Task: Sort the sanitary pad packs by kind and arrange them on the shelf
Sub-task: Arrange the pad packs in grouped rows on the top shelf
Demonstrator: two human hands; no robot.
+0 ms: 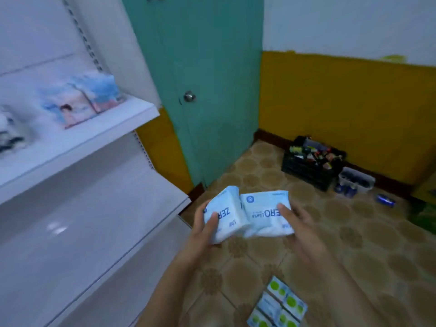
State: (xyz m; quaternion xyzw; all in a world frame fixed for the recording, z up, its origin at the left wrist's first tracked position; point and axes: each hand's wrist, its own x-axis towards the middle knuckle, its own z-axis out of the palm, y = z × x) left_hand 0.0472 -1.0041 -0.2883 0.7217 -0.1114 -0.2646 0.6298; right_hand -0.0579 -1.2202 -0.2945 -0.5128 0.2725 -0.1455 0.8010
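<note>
I hold two light blue pad packs printed "ZERO" in front of me, above the floor. My left hand (206, 228) grips the left pack (227, 214), thumb across its face. My right hand (298, 224) grips the right pack (265, 214) the same way. The two packs touch side by side. The white shelf unit (99, 223) stands to my left. On its upper board (113, 128) stand packs with a blue and pink picture (82, 100). Blurred dark-and-white packs (9, 133) sit at the far left of that board. Several packs with green dots (280, 305) lie on the floor near my feet.
A teal door (207, 90) with a round knob is straight ahead. A black crate of small items (311, 161), a clear tub (356, 180) and a blue can (385, 200) sit on the patterned tile floor by the yellow wall. The lower shelf board (94, 232) holds nothing.
</note>
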